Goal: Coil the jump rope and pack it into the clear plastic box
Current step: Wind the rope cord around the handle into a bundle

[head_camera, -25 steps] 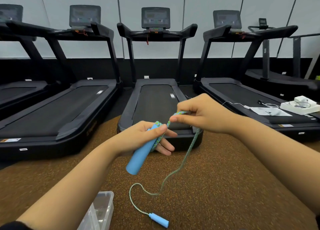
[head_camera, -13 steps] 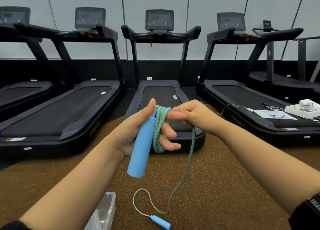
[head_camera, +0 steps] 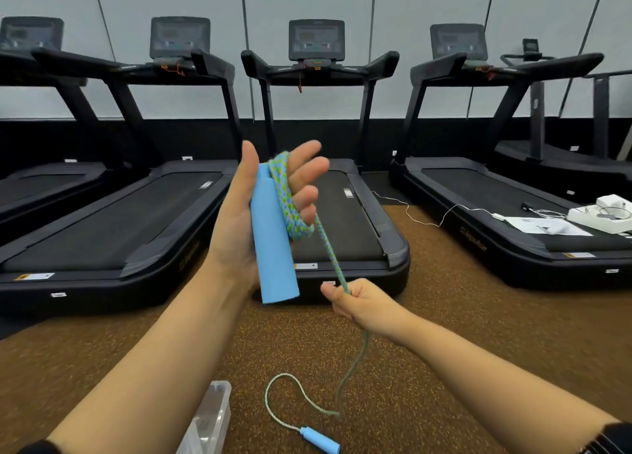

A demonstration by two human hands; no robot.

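Several loops of rope (head_camera: 284,193) round left hand (head_camera: 239,221), fingers (head_camera: 309,171) spread, handle (head_camera: 273,248) across palm. Right hand (head_camera: 360,304), 5 o'clock, grips loose rope. Mid-coiling — next: sweep over fingers. Box (head_camera: 208,419) on floor (head_camera: 444,351), 7 o'clock.

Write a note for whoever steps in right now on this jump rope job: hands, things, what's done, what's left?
Left hand: fingers spread, blue handle across the palm, several coils wound round the fingers.
Right hand: grips the rope lower down, taut from the coils.
Floor: loose tail, second handle, clear plastic box at the lower edge.
Done: a few turns coiled.
Left: wind the loose tail, gather the second handle, pack everything into the box.
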